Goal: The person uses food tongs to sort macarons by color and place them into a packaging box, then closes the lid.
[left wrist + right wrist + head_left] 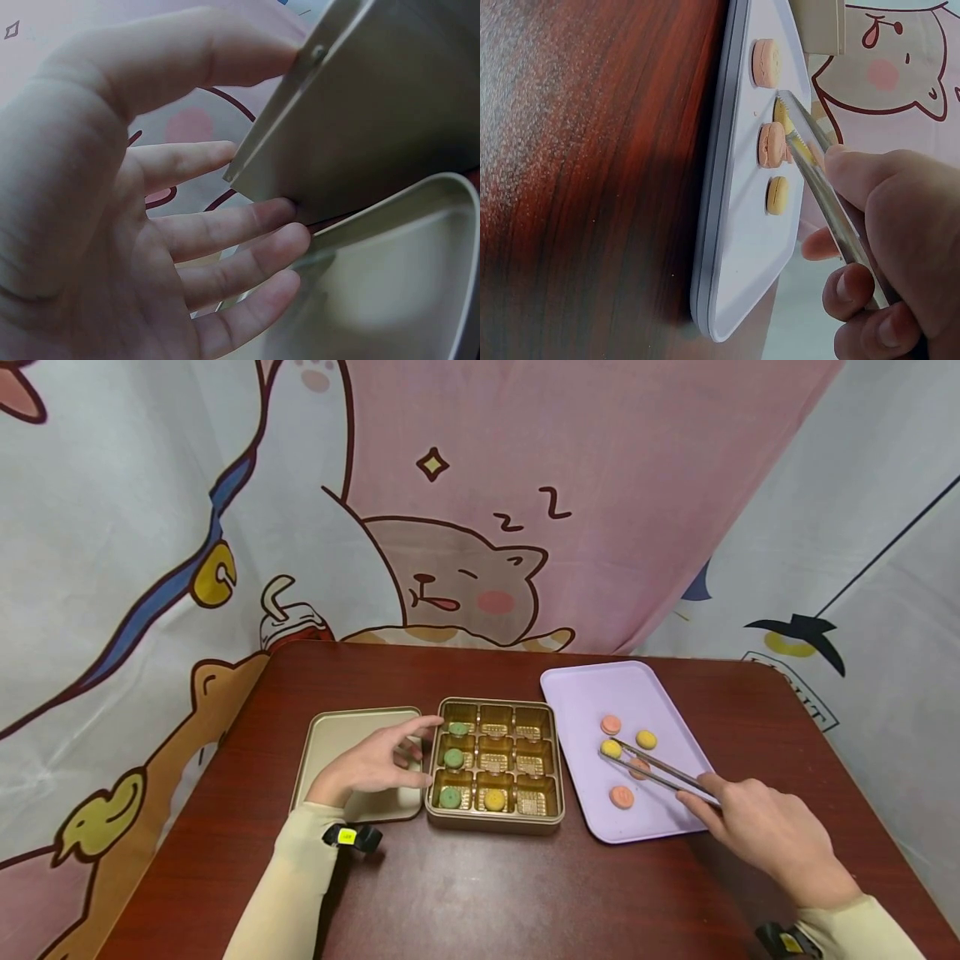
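Note:
My right hand (pixel 772 827) grips metal tweezers (pixel 663 770), whose serrated tips straddle a yellow macaron (pixel 611 749) on the lilac tray (pixel 592 693). Another yellow macaron (pixel 647 739) and three peach macarons (pixel 622 797) lie around it. With thumb and fingertips at its left side, my left hand (pixel 367 764) steadies a gold tin (pixel 495 824) divided into compartments. Three green macarons (pixel 453 758) fill its left column, and a yellow macaron (pixel 495 800) sits in the front middle compartment. In the left wrist view, the fingers (pixel 225 225) are spread, the thumb at the tin's edge.
A flat gold lid (pixel 360 727) lies left of the tin, partly under my left hand. The tray stands close to the tin's right side. Behind the dark red wooden table (pixel 450 893) hangs a cartoon-printed cloth (pixel 615 460).

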Motion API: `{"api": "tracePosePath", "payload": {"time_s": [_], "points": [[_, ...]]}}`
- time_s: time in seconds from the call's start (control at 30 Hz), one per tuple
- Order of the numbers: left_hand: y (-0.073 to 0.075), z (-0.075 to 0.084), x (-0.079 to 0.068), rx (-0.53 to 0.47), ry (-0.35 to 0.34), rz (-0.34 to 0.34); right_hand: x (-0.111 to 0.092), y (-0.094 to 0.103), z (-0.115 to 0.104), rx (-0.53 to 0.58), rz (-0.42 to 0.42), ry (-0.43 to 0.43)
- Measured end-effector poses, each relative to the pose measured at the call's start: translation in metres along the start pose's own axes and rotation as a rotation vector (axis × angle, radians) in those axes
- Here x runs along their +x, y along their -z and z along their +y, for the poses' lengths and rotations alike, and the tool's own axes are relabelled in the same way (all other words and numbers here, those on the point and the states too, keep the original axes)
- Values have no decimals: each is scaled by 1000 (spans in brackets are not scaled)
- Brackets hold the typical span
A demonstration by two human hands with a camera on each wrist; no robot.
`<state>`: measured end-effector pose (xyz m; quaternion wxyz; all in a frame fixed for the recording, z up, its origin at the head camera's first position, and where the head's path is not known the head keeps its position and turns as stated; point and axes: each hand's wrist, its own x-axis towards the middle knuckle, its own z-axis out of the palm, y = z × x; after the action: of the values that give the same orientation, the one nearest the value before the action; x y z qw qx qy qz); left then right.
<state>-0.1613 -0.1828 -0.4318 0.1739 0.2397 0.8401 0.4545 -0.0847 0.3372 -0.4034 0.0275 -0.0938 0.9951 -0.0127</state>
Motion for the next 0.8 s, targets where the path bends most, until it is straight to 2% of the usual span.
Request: {"api": "tracePosePath", "payload": {"time_s": [0.8], "points": [[0, 1, 1, -10, 8, 5, 0, -1, -3, -6, 7, 1]]}}
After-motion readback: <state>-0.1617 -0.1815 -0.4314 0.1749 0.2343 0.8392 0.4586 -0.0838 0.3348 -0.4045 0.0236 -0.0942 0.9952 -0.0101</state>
